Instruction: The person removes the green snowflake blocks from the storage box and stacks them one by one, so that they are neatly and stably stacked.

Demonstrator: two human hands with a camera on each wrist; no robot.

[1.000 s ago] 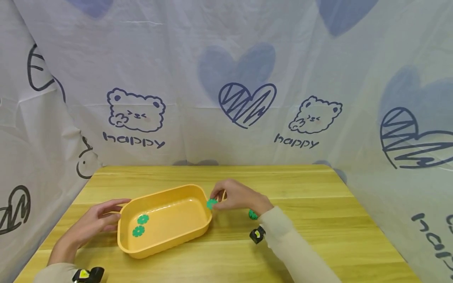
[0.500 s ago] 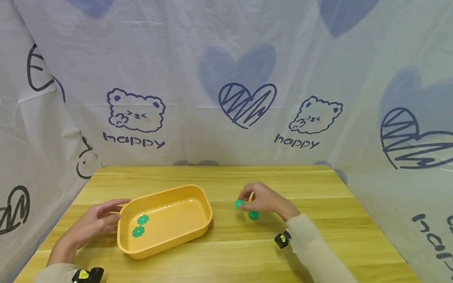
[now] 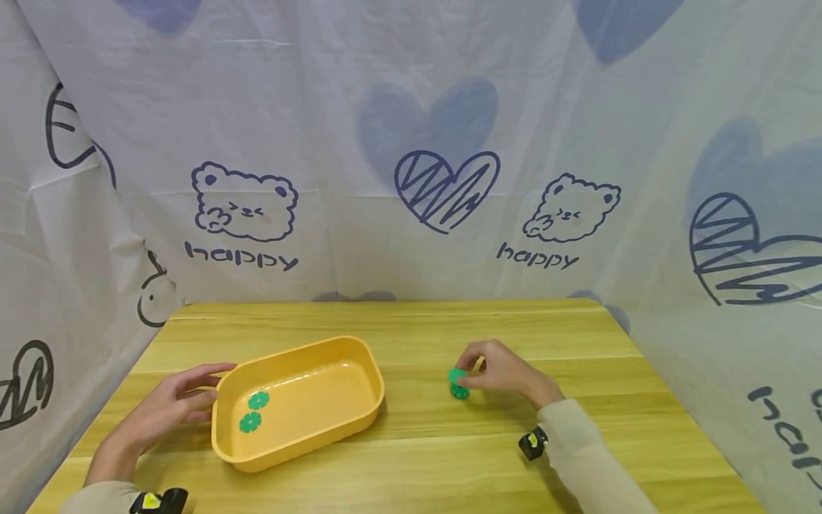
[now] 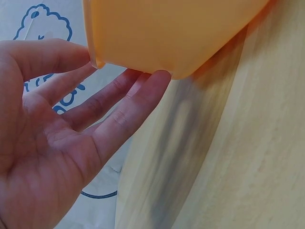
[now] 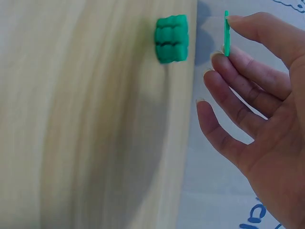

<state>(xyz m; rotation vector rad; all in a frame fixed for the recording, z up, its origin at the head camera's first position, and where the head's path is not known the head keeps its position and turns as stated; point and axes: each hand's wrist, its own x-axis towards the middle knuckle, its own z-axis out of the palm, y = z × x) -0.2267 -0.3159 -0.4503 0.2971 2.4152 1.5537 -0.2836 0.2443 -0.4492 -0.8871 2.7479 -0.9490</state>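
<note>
My right hand (image 3: 504,370) pinches a thin green snowflake building disc (image 5: 227,36) by its edge between thumb and fingertips. Just beyond it, a short stack of matching green discs (image 5: 172,39) stands on the wooden table; in the head view the held disc overlaps this stack's top. A yellow tray (image 3: 297,444) lies at the left, tilted slightly in direction, with two green discs (image 3: 254,411) flat in its left end. Against that end's outer wall and rim, my left hand (image 3: 163,401) rests with fingers fairly straight, their tips touching the plastic (image 4: 157,38).
The wooden table (image 3: 424,457) is backed by a white printed cloth (image 3: 359,271), which also hangs at both sides. Each wrist carries a small black camera, such as the one on the right wrist (image 3: 533,443).
My right hand has moved rightward from the tray's right end to above the green stack, still pinching its disc. The left hand and the tray have stayed in place.
</note>
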